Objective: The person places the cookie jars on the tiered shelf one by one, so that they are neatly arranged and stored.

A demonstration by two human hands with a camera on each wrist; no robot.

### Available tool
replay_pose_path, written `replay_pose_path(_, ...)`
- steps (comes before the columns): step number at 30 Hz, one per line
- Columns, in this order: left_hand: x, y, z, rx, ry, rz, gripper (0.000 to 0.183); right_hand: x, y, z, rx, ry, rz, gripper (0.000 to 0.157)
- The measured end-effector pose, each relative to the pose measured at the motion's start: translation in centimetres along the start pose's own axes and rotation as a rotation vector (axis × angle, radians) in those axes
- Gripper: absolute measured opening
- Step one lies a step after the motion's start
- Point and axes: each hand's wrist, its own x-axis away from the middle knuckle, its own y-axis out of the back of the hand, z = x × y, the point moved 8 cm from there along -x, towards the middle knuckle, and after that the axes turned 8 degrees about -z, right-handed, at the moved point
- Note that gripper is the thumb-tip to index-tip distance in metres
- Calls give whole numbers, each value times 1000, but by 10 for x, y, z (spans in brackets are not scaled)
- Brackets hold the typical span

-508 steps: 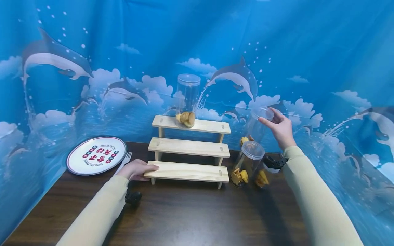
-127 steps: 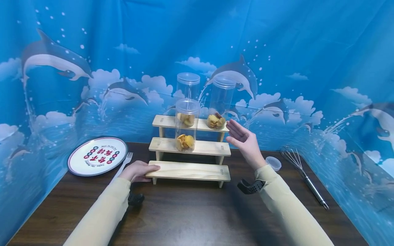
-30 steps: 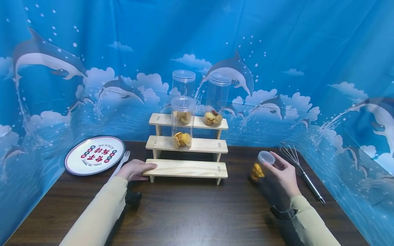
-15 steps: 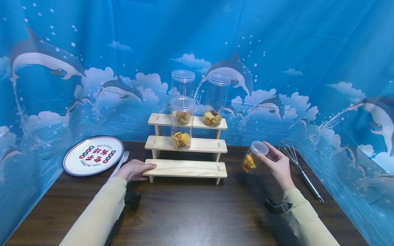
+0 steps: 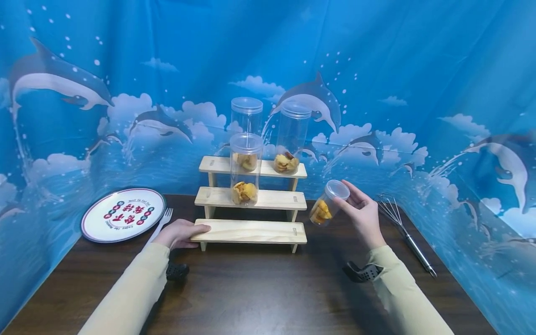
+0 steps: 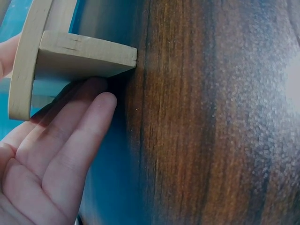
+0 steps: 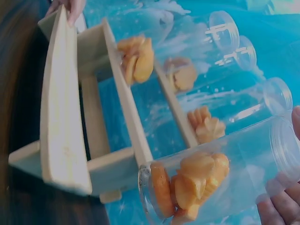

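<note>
My right hand grips a clear jar near its lid. The jar is tilted, with yellow-orange dried pieces at its bottom, and hangs just right of the wooden three-step stand. In the right wrist view the jar overlaps the stand's end. My left hand pinches the left end of the lowest step, thumb on top and fingers beneath; the left wrist view shows those fingers beside the stand's leg. Two taller jars stand on the top step, another jar on the middle one.
On the left lies a white plate with red lettering, a fork beside it. A whisk lies at the right of the dark wooden table. Behind hangs a blue dolphin-print cloth.
Earlier, two tall jars came onto the stand beside the first one. Over the last second my right hand has lifted the small jar and carried it left, tilting it. My left hand stays on the step.
</note>
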Motion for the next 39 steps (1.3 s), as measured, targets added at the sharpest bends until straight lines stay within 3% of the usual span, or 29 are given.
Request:
replay_pose_path(10,2,1,5,3,14,-11,61,-9,-38,14,-36,23,65,57)
replay_pose_path(19,2,0,3,3,-2,0,56,-17,-65,11,-87,-3,97,59)
replay_pose_path(39,0,2,2,17,18,-22,55,-31,-106,12,-133,-30,125,59)
